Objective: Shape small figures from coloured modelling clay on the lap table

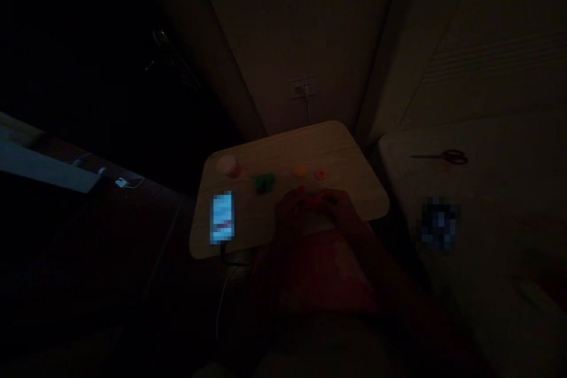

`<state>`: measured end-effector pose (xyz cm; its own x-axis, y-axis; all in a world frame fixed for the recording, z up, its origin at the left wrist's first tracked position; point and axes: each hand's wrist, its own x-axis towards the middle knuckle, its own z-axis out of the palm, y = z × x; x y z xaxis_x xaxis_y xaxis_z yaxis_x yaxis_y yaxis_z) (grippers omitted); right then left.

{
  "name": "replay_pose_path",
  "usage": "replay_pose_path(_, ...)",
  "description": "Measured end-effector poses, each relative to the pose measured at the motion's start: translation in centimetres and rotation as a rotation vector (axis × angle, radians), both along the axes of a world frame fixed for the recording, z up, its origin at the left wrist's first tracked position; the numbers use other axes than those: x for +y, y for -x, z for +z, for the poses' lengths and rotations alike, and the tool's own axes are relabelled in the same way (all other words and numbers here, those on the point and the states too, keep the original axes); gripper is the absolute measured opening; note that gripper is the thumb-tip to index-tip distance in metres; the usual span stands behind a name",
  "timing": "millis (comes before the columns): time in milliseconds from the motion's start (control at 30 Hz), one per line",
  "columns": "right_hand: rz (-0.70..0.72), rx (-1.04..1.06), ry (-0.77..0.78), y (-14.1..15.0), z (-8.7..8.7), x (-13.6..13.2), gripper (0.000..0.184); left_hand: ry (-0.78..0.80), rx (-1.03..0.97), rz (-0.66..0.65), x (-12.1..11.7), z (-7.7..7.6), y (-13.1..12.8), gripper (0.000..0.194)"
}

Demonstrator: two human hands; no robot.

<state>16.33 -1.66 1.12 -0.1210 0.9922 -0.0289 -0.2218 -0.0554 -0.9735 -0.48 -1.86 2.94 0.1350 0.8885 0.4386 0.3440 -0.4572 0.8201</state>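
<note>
In dim light, both my hands meet over the near edge of a small light wood table [274, 153]. My left hand [289, 209] and my right hand [336, 205] are closed, fingers bent around a small soft-looking red piece [312, 199]. Its shape is mostly covered by the fingers. Just beyond them lie a yellow-orange lump [299, 171] and a small orange-red ring-like piece [320, 175]. A dark green irregular piece [264, 182] lies left of my hands. Darkness hides which material these pieces are made of.
A pale-lidded round jar [228, 165] stands at the table's far left. Nearer sits a lit phone [222, 218] with a cable [224, 257] running off the edge. Scissors [447, 157] lie on a pale surface at right. A wall socket [302, 88] holds a plug.
</note>
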Motion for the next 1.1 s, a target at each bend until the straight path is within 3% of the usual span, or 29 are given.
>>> replay_pose_path(200,0.011,0.009,-0.019,0.2,-0.2,-0.1,0.039,0.208,-0.139,-0.011,-0.5,-0.2,-0.4,0.04)
replay_pose_path(467,0.0,0.093,0.014,0.3,-0.9,0.0,0.042,0.457,-0.442,-0.022,-0.5,-2.1,-0.9,0.044)
replay_pose_path(700,0.168,0.141,0.011,-0.1,-1.3,0.1,0.044,0.555,-0.642,-0.092,-1.2,-0.6,-0.7,0.043)
replay_pose_path(833,0.093,0.466,0.018,-0.5,-0.5,0.2,0.042,0.57,-0.83,-0.132,-0.3,0.1,0.1,0.056)
replay_pose_path(933,-0.037,0.612,0.032,-0.6,0.0,0.3,0.039,0.44,-0.547,0.071,0.4,0.1,1.7,0.046)
replay_pose_path(1000,-0.048,0.559,0.038,-0.4,0.2,0.3,0.035,0.413,-0.397,0.106,0.5,0.0,2.8,0.027)
replay_pose_path(1100,-0.021,0.461,0.05,0.0,0.0,0.2,0.036,0.247,0.119,0.132,0.2,-0.4,3.7,0.013)
